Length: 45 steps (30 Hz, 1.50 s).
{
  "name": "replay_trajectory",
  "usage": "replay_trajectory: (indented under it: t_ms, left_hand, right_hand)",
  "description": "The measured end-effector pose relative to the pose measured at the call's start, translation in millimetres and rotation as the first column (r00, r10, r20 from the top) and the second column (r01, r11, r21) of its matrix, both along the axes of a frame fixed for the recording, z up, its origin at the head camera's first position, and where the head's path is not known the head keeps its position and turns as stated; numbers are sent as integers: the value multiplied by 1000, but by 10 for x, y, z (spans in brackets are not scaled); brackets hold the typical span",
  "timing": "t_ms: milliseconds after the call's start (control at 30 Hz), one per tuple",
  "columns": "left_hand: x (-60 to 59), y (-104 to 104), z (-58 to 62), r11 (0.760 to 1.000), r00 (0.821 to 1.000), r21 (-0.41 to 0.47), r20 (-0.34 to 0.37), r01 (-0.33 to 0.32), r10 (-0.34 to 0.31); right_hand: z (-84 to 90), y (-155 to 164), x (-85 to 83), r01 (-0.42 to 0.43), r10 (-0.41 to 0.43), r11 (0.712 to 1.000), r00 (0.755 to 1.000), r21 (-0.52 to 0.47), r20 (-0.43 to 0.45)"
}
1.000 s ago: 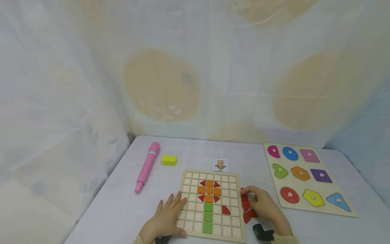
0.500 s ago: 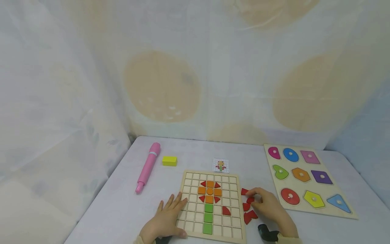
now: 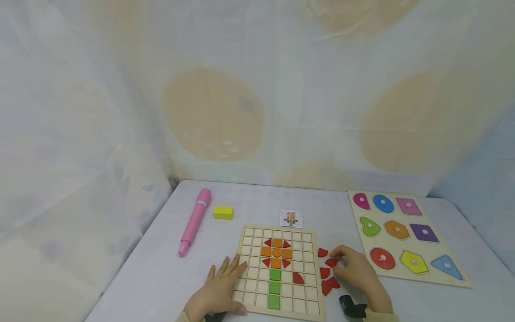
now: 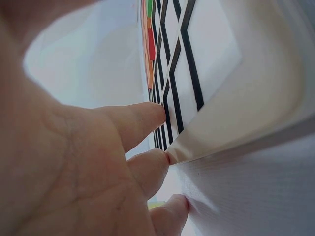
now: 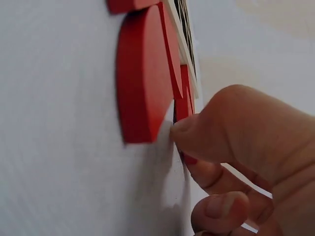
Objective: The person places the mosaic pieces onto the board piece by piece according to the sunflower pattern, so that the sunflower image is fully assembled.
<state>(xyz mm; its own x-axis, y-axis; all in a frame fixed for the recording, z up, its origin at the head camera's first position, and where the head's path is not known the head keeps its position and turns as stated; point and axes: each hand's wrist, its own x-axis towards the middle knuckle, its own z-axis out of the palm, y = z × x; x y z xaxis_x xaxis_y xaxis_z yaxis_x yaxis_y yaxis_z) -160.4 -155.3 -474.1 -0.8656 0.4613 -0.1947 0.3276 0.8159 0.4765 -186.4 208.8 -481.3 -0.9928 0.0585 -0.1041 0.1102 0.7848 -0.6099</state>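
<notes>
My left hand (image 3: 217, 288) lies with spread fingers at the left edge of the wooden grid board (image 3: 251, 293); in the left wrist view fingertips (image 4: 157, 112) press on its corner. Set in the grid are orange squares and an orange circle (image 3: 276, 252), red triangles (image 3: 267, 243), green squares (image 3: 275, 286) and one red quarter-circle tile (image 3: 298, 278). Right of the board, my right hand (image 3: 356, 270) pinches a red quarter-circle tile (image 3: 331, 262) between thumb and index finger, low at the table. Several similar red tiles (image 3: 324, 272) lie beside it; one looms close in the right wrist view.
Behind the board lies a small pattern card (image 3: 291, 218). A yellow block (image 3: 223, 212) and a pink pen-shaped stick (image 3: 195, 222) are at the back left. A shape puzzle board (image 3: 416, 277) with knobbed pieces occupies the right side. Patterned cloth hangs behind the table.
My right hand has shifted right, away from the board's edge, and one red tile has slid right with its fingers, apart from the others. The left hand stays in place.
</notes>
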Motion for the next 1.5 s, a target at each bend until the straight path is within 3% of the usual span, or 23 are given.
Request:
replay_trajectory:
  t_ms: [367, 767, 1067, 1267, 1500]
  left_hand:
    - [-5, 14, 8, 1000, 1000, -7, 1, 0, 0]
    - [-8, 25, 16, 1000, 1000, -6, 4, 1, -1]
    - [9, 15, 51, 1000, 1000, 4, -5, 8, -8]
    - [21, 7, 56, 1000, 1000, 10, -3, 2, -2]
    - [16, 5, 46, 1000, 1000, 3, -11, 2, -2]
  right_hand:
    - [110, -42, 14, 33, -32, 997, 999, -68, 10]
    - [211, -341, 64, -9, 5, 995, 999, -94, -39]
    - [180, -735, 94, -138, 131, 988, 985, -63, -115]
    - [176, -886, 117, -241, 233, 970, 960, -36, -154]
    - [112, -946, 122, -329, 326, 944, 935, -1, -140]
